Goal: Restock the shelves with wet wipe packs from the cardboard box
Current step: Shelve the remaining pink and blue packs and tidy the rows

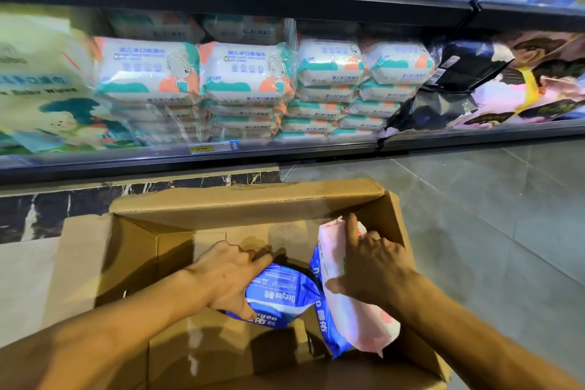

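box (247,199) open below shelf (221,153) | left hand (228,275) grips blue pack (278,291) inside box, thumb on near edge, fingers curled over far edge | right hand (376,266) clasps pink pack (357,317) (standing on edge by box's right wall), thumb on one face, fingers across the other | white packs (247,73) stacked on shelf

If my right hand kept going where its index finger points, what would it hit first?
Probably the far wall of the cardboard box, just past the right hand gripping the pink pack; depth unclear.
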The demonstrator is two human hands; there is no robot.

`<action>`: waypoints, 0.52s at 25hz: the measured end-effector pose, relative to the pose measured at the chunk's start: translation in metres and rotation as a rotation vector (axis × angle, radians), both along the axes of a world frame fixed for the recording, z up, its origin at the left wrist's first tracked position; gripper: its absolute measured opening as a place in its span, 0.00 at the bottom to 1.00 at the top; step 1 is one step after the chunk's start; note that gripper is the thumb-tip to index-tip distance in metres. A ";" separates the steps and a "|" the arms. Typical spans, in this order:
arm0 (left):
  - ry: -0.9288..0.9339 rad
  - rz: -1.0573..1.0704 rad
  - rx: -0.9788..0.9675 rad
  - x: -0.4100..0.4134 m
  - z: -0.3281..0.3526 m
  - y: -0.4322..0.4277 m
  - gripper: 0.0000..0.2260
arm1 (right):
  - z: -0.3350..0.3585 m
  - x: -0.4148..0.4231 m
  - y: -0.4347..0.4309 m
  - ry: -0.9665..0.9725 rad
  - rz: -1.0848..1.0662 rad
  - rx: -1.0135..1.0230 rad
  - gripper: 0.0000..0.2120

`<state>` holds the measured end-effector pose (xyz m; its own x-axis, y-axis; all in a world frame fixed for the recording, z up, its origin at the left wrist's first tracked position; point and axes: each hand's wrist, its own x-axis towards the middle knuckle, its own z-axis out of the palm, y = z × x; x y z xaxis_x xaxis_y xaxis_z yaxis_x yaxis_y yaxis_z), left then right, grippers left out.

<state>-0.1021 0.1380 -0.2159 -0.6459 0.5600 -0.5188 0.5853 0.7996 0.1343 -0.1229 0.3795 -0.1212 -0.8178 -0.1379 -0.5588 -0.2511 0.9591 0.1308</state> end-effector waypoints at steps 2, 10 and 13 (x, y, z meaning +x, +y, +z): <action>-0.065 0.027 -0.004 0.000 0.007 -0.002 0.40 | -0.002 -0.001 0.002 -0.056 -0.026 -0.042 0.58; -0.519 0.379 0.121 0.009 0.014 -0.025 0.30 | -0.015 0.016 0.014 -0.006 -0.033 -0.172 0.62; -0.547 0.427 0.113 0.017 0.011 -0.047 0.31 | -0.021 0.022 0.012 0.051 0.000 -0.130 0.62</action>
